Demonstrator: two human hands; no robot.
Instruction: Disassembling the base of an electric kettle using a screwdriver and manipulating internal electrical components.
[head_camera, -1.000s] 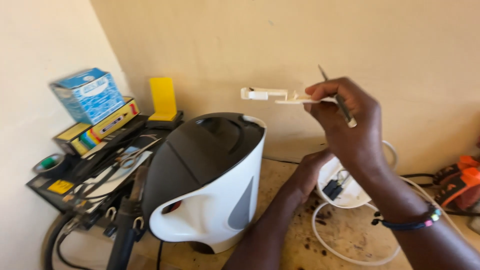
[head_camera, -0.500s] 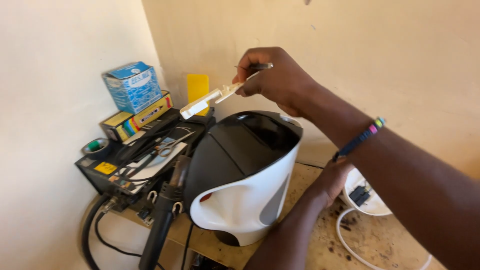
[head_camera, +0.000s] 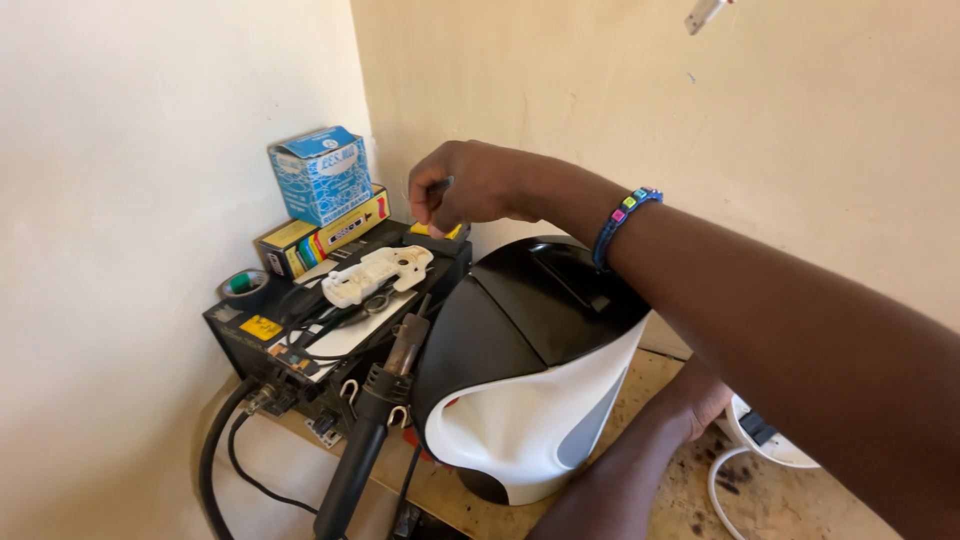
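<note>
Near, the left hand (head_camera: 700, 400) braces the kettle (head_camera: 530, 370) on the table (head_camera: 700, 510), its grip hidden. Farther left, the right hand (head_camera: 465, 185), pinching a thin tool, hovers over a white part (head_camera: 378, 275) resting on the station (head_camera: 300, 330).

Repair workshop: soldering station (head_camera: 300, 345), hot-air handle (head_camera: 365, 440), opened kettle (head_camera: 530, 390) on stained bench (head_camera: 700, 500)

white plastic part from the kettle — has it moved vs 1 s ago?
Yes. The white plastic part was held up in the right hand by the wall; it now lies on the black equipment box, left of the kettle, below that hand.
</note>
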